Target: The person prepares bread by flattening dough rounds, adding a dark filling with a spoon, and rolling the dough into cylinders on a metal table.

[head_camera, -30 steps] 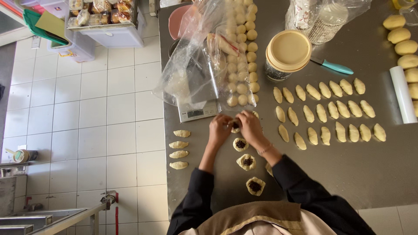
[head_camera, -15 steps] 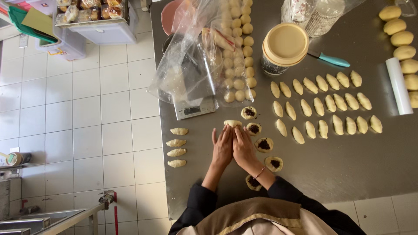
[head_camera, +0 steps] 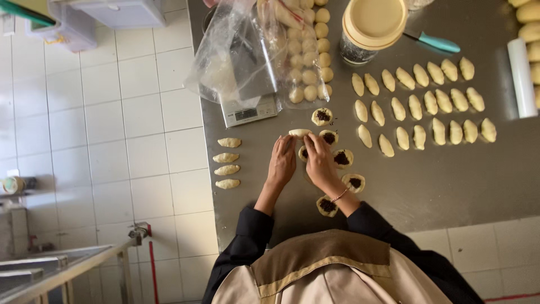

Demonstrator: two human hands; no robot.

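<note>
My left hand (head_camera: 283, 161) and my right hand (head_camera: 319, 162) are pressed side by side on the steel table (head_camera: 450, 186). Their fingers close around a small filled dough round (head_camera: 304, 153), which is mostly hidden between them. A folded pale dough piece (head_camera: 300, 133) lies just past my fingertips. Open rounds with dark filling lie around my right hand: one at the far side (head_camera: 322, 116), one by my knuckles (head_camera: 342, 158), one by my wrist (head_camera: 327, 206).
Rows of shaped dough pieces (head_camera: 427, 107) fill the table's right part, and several more (head_camera: 228, 163) lie at its left edge. Beyond my hands stand a scale (head_camera: 250, 112), a plastic bag (head_camera: 236, 56), dough balls (head_camera: 309, 62), a lidded jar (head_camera: 374, 25) and a teal-handled tool (head_camera: 439, 42).
My hands have come nearer together over one round. The view has shifted, so the table's contents sit lower in the frame.
</note>
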